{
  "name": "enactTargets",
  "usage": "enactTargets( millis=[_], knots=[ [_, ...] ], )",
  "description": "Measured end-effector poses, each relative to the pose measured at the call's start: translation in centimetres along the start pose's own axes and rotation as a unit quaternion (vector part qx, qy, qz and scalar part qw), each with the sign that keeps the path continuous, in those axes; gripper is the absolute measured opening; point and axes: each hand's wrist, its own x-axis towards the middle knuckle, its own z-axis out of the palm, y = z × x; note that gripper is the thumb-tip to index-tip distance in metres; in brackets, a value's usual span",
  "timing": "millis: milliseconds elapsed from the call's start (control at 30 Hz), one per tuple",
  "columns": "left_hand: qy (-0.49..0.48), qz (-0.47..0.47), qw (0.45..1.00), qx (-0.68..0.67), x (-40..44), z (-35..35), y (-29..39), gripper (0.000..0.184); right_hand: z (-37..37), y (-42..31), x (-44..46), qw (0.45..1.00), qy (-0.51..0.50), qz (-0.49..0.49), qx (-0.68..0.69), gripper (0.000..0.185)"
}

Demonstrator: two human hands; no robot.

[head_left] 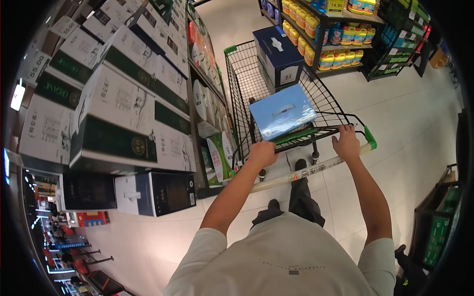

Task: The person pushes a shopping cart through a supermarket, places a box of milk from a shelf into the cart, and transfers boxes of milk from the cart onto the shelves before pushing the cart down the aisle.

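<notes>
"What could go wrong with this load?"

"The glossy light blue box with a pale carry handle (pixel 282 111) lies beside the near rim of the black wire shopping cart with green plastic corners (pixel 370 138). A jolt might slide it, I'd judge, as its faces look slick. The tall navy box with a white handle (pixel 279 54) stands at the far end and could tip on a hard stop."

"And the hands?"

"The left hand (pixel 262 154) and right hand (pixel 346 142) reach past the cream tubular handlebar (pixel 276 181), each grip curled around the cart's near rim. Steering from there may be clumsy. The forward dark shoe (pixel 300 164) is near a black caster wheel (pixel 315 157), so a short backward roll could clip it."

"What's in the way?"

"2 sides are tight. Stacked white-and-green cardboard cartons (pixel 121 98) crowd the left, and a swerve could scrape the shelf along that edge. By the far right corner, dark shelving with yellow plastic bottles (pixel 340 60) could catch the frame."
</notes>
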Motion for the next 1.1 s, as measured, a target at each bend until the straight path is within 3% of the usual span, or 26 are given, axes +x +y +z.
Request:
enactTargets(
  millis=[333, 433, 467, 667, 700, 900, 933, 1100],
  knots=[
    [0.034, 0.038, 0.998, -0.034, 5.1, -1.8, -0.7, 0.023, 0.6, 0.6, 4.5, 1.0, 0.008, 0.001, -0.01, 0.035],
    [0.056, 0.033, 0.997, -0.047, 7.2, -0.9, -2.5, 0.025, 1.9, 0.2, 6.6, 0.999, -0.033, -0.001, -0.009, 0.035],
    [0.077, 0.03, 0.994, -0.072, 8.5, -2.5, -1.6, 0.025, -1.6, -0.1, 8.9, 0.999, -0.024, -0.019, -0.036, 0.035],
    [0.113, 0.006, 0.993, -0.044, 17.0, -2.2, 0.2, 0.027, 1.9, 5.0, 16.7, 0.999, -0.007, -0.036, -0.008, 0.034],
    [0.098, 0.004, 0.992, -0.084, 15.8, -4.9, -3.0, 0.027, -0.9, -0.2, 18.0, 0.998, -0.036, -0.035, -0.044, 0.034],
    [0.154, 0.028, 0.987, -0.045, 23.7, -4.8, -3.1, 0.025, 2.4, 2.7, 26.4, 0.998, -0.031, -0.056, -0.019, 0.035],
    [0.171, 0.057, 0.981, -0.068, 22.6, -6.6, -5.0, 0.023, -0.4, -0.8, 26.0, 0.997, -0.037, -0.049, -0.053, 0.035],
    [0.165, 0.057, 0.983, -0.057, 28.6, -8.2, -6.9, 0.023, 0.7, -1.5, 32.5, 0.995, -0.063, -0.046, -0.054, 0.037]
  ],
)
